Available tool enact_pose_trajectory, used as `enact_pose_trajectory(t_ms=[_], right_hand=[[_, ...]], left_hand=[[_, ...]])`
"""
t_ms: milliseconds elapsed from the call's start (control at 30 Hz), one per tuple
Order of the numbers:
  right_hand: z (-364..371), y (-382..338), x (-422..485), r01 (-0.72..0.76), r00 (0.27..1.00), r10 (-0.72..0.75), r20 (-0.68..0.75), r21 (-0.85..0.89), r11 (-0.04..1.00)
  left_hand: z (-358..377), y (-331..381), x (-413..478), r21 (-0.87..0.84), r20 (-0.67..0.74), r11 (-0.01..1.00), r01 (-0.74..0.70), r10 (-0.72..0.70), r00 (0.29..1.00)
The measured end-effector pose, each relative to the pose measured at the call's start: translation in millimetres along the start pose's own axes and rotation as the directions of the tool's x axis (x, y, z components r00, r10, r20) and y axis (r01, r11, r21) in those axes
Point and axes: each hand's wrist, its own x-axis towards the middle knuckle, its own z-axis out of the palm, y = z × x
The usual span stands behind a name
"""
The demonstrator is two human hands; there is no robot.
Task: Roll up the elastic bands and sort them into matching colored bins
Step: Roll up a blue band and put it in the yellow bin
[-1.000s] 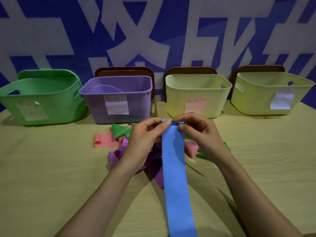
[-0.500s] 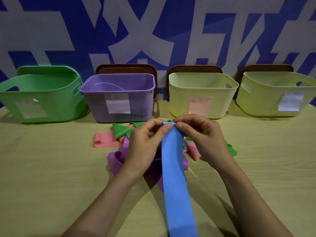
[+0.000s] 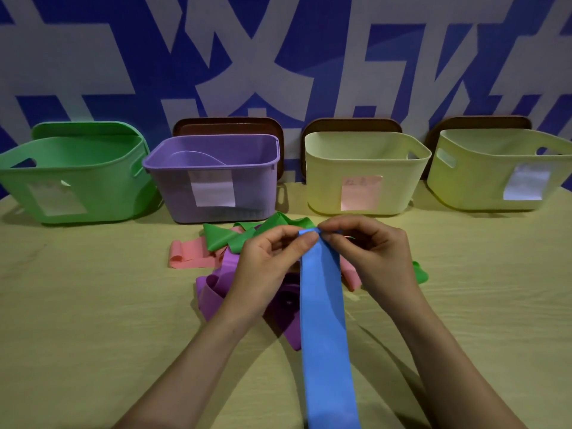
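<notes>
Both the left hand (image 3: 266,264) and right hand (image 3: 371,252) pinch the far end of the blue band (image 3: 322,320), in front and right of the purple bin (image 3: 213,181); its tip has just curled over, so rolling is likely beginning.

Forearms enter from 7 and 5 o'clock. Left grip (image 3: 270,261) and right grip (image 3: 373,253) meet at centre, fingertips pinching the top end of the blue band (image 3: 322,323).

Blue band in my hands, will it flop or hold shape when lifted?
Probably floppy: the blue band drapes limp below the left hand and right hand. Likely light: fingertips alone pinch it.
</notes>
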Motion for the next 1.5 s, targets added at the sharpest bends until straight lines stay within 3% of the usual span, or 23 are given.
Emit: enact_pose_trajectory(t_ms=[100,367,467,733,1167,1333,1500], right_hand=[[-0.1,-1.4,0.4,-0.008,0.999,0.007,0.031,0.023,1.000],[-6.1,-4.6,2.5,-0.192,0.973,0.184,0.136,0.044,0.980],[-4.6,-3.1,1.9,-0.162,0.980,0.160,0.118,0.014,0.987],[-4.7,-0.2,2.1,-0.128,0.989,0.125,0.083,0.036,0.991],[-5.5,-0.6,1.3,-0.119,0.989,0.114,0.098,0.044,0.992],[-3.6,-1.7,2.3,-0.201,0.974,0.196,0.116,0.031,0.979],[-2.9,-1.0,0.8,-0.188,0.979,0.185,0.087,0.023,0.982]], left_hand=[[-0.6,-1.8,0.8,0.026,-0.034,0.998,-0.049,0.050,0.998],[-2.9,-1.0,-0.4,0.144,-0.032,0.978,-0.148,0.154,0.988],[-2.2,-2.2,-1.1,0.153,-0.037,0.981,-0.122,0.129,0.991],[0.8,0.7,1.5,-0.081,0.013,0.991,0.106,-0.106,0.994],[-2.6,-2.1,1.9,-0.025,-0.041,1.000,0.000,-0.001,0.999],[-2.0,-0.7,-0.6,0.044,-0.042,0.998,-0.038,0.040,0.998],[0.1,-2.0,-1.2,0.009,-0.013,0.999,0.039,-0.038,0.999]])
